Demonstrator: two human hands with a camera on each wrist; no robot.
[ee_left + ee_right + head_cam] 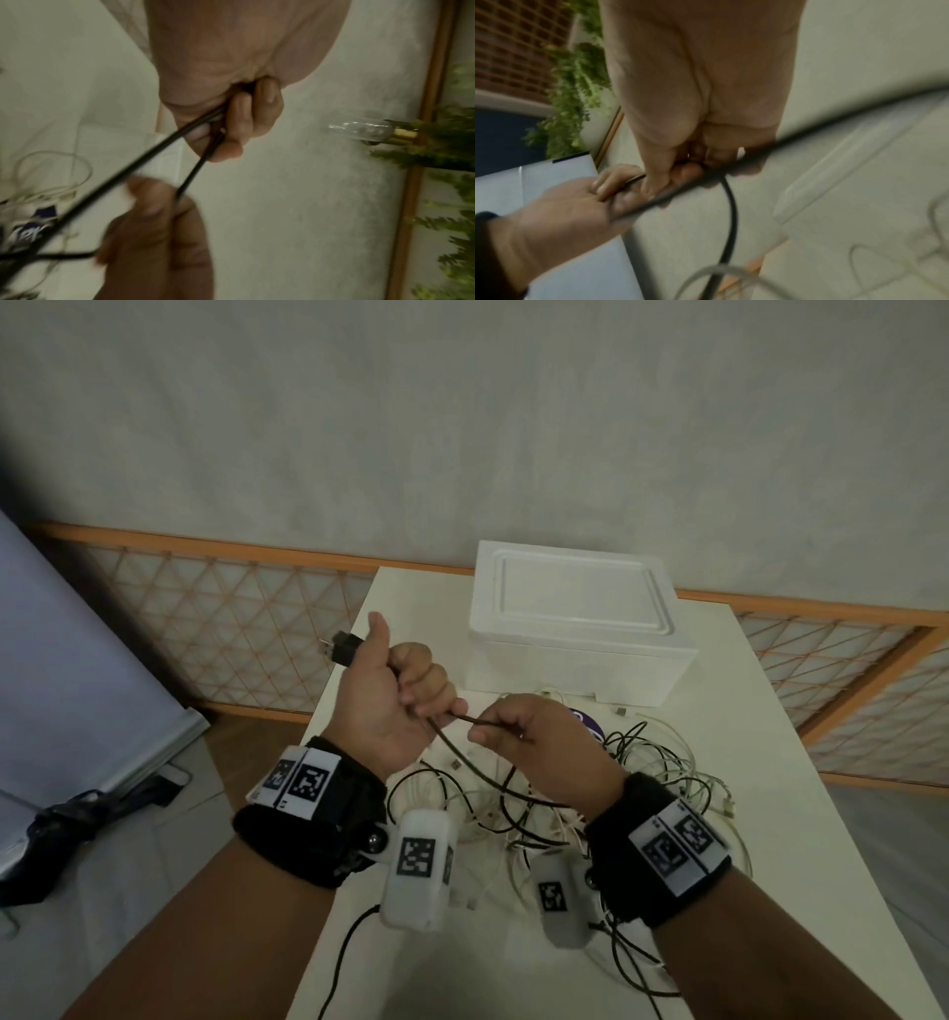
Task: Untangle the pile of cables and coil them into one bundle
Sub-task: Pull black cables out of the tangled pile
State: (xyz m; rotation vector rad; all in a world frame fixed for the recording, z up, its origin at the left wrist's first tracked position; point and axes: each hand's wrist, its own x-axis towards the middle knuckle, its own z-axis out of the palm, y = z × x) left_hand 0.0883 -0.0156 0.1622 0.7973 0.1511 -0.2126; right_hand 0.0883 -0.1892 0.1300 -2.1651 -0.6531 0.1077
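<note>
While raised above the white table (801,814), left hand (390,706) curled round a black cable (462,752), USB plug (341,648) jutting past the thumb; right hand (539,747) pinching the same cable just beside it. Tangled pile of cables (642,793) below, mid-table, near the white foam box (580,629) at the far edge.

From the left wrist: fingers (246,113) folded over two black strands.

From the right wrist: fingertips (687,172) pressed on the cable, blurred.
</note>
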